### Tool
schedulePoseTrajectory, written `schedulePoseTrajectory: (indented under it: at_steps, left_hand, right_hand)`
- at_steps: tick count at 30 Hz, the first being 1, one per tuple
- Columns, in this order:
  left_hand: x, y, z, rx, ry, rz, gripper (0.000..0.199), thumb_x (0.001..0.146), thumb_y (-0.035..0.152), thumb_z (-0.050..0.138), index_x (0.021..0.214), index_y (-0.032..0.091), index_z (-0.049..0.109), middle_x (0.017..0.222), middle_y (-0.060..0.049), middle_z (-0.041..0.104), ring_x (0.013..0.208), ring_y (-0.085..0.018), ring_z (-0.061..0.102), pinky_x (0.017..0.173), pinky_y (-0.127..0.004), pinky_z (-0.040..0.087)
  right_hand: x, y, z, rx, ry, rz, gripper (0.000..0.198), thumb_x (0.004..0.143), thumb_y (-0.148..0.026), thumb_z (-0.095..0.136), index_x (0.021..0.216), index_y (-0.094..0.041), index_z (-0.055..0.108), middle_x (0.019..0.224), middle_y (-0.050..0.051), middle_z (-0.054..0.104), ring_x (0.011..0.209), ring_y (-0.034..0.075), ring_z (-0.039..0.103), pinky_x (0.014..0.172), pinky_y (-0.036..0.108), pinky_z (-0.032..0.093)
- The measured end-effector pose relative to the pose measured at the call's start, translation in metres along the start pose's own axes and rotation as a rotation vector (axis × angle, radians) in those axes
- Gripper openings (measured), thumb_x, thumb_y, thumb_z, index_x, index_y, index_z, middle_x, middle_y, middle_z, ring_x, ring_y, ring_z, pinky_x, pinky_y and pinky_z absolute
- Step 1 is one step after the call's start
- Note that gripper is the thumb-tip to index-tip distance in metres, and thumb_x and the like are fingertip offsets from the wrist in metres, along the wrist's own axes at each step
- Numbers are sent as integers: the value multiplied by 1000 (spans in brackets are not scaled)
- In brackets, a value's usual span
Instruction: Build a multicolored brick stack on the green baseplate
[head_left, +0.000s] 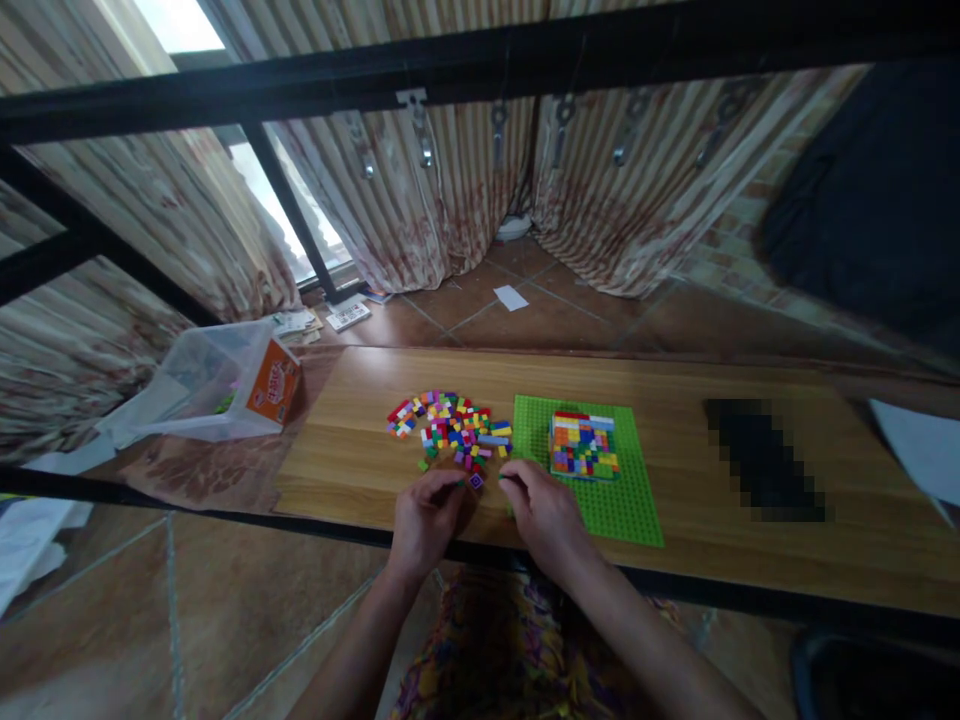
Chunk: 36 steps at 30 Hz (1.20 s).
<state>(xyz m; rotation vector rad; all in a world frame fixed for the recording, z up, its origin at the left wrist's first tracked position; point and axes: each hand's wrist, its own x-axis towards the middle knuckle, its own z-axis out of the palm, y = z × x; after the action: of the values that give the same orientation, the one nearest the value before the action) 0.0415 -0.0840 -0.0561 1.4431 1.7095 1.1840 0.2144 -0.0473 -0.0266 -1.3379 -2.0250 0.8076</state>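
Plastic bin, translucent and box-shaped [225,370]: well to the left of the left hand, a glossy orange printed panel on its end.
Wood-grain tabletop [337,440]: smooth, brown, stretching beyond both hands.
Left hand [422,522]: thumb and forefinger pinched on a tiny green piece, its shape too small to tell.
Loose multicoloured plastic bricks [454,425]: a scattered heap just beyond the left hand, small and hard-edged, red, yellow, blue, white, orange.
Purple square brick [477,482]: on the tabletop between the two hands.
Right hand [546,515]: thumb and forefinger together, a speck of green at their tips; whether gripped I cannot tell.
Bright green studded baseplate [611,515]: beside and beyond the right hand, flat, thin.
Patchwork brick block [585,445]: on the baseplate, just past the right hand, low, roughly rectangular, mixed colours.
Dark pixelated shape [765,460]: well to the right hand's right.
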Motion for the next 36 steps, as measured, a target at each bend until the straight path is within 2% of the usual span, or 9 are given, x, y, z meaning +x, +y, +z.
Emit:
schedulePoseTrajectory:
  at_steps: [4, 9, 14, 19, 28, 32, 36]
  left_hand:
    - [0, -3, -1, -33, 24, -15, 13, 79, 21, 63, 87, 20, 74, 87, -2, 75, 79, -17, 69, 76, -28, 55]
    - [1, 2, -3, -40, 23, -38, 11, 77, 22, 64, 82, 20, 74, 83, -2, 75, 76, -18, 69, 75, -29, 56]
    - [1, 4, -3, -57, 23, -22, 12, 76, 20, 63, 81, 19, 74, 80, -2, 75, 75, -18, 69, 74, -29, 56]
    - [0, -2, -3, -84, 14, -27, 11, 75, 19, 62, 78, 19, 73, 78, -2, 74, 73, -17, 68, 72, -28, 55]
    - [0, -6, 2, -5, 64, -11, 15, 79, 21, 61, 88, 21, 73, 90, -3, 75, 82, -18, 69, 81, -32, 55]
    - [3, -3, 6, 50, 96, 56, 16, 82, 21, 59, 91, 22, 72, 94, -4, 74, 87, -18, 69, 83, -32, 54]
    - [6, -2, 6, 110, 83, 123, 16, 86, 20, 56, 91, 21, 71, 94, -6, 73, 89, -18, 67, 83, -32, 54]
  right_hand:
    - [-13, 4, -24, 113, 85, 53, 19, 93, -26, 46, 95, -23, 64, 92, 4, 69, 87, 19, 64, 79, 32, 48]
    - [-21, 31, -51, 146, 201, 119, 24, 92, -33, 47, 99, -23, 69, 100, 6, 69, 94, 22, 64, 84, 37, 49]
    - [-23, 57, -71, 165, 297, 230, 29, 89, -41, 52, 98, -21, 71, 93, 8, 71, 82, 22, 65, 77, 37, 50]
    - [-20, 66, -79, 205, 337, 276, 31, 85, -44, 57, 98, -20, 71, 92, 9, 72, 79, 22, 67, 76, 38, 52]
    - [-21, 62, -73, 186, 354, 272, 31, 80, -48, 64, 92, -20, 71, 89, 8, 74, 81, 24, 68, 77, 39, 52]
    - [-16, 36, -53, 158, 213, 142, 22, 85, -42, 60, 89, -23, 70, 91, 5, 73, 84, 22, 67, 75, 34, 51]
    - [2, 9, -22, 55, 56, -39, 17, 88, -25, 52, 86, -23, 68, 86, 4, 71, 81, 20, 66, 74, 32, 49]
